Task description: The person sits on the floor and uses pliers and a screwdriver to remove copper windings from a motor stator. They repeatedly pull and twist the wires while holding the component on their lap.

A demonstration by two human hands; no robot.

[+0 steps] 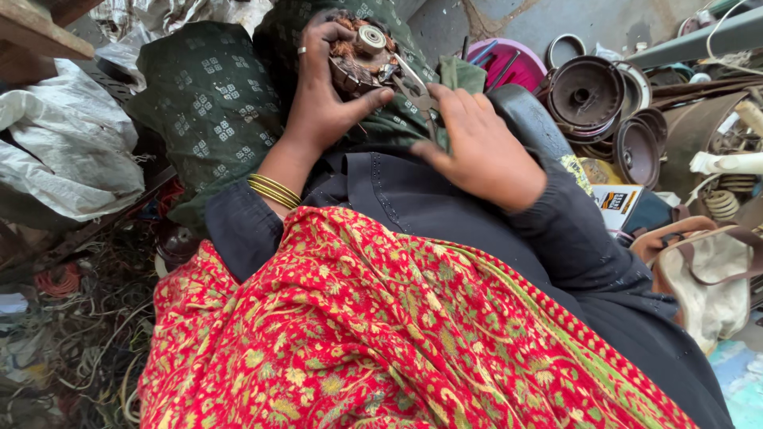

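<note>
Resting on the green-clothed lap, the motor core (362, 59) looks heavy, rigid, greasy; the outer rim seems the safest hold. Left hand (322, 87) clasps that rim. Right hand (481, 151) grips pliers (417, 87), their tip at the fragile copper windings.

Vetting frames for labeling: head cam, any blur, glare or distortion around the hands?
Head view: soft even daylight, no hard shadows or glare; left hand gripping the motor rotor and right hand on the pliers are sharp; wide-angle bending at the edges; red shawl fills the lower frame.
</note>
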